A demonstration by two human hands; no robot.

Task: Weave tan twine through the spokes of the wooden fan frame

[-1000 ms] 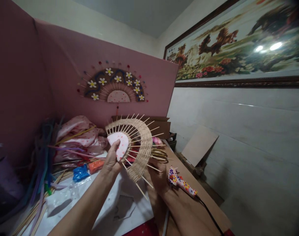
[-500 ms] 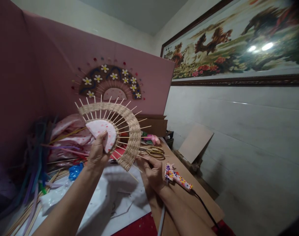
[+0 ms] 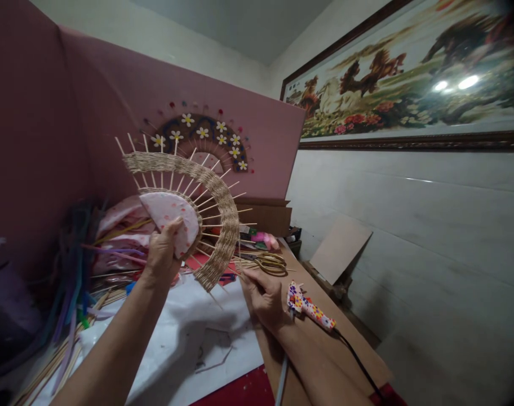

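Observation:
My left hand [image 3: 164, 248] grips a half-round fan [image 3: 227, 217], thumb on the pink dotted cloth centre and fingers behind it. Thin wooden sticks radiate from that centre, with a wide band of tan twine woven across them. The stick tips poke out past the band. To the right of the band's lower end is my right hand [image 3: 265, 296], its fingers pinched together. A thin strand of twine [image 3: 239, 248] appears to run from the band down to these fingers; the fingertips are partly hidden.
A finished fan with white flowers [image 3: 202, 132] is on the pink panel [image 3: 265, 135]. Gold-handled scissors [image 3: 271, 263] and a flowered glue gun [image 3: 310, 307] lie on the brown board [image 3: 341, 349]. White paper [image 3: 155, 338], loose sticks and coloured strips cover the left side.
The fan in my left hand has risen and shifted slightly left, now overlapping the flowered fan behind. My right hand stays pinched in nearly the same place. The view has shifted slightly.

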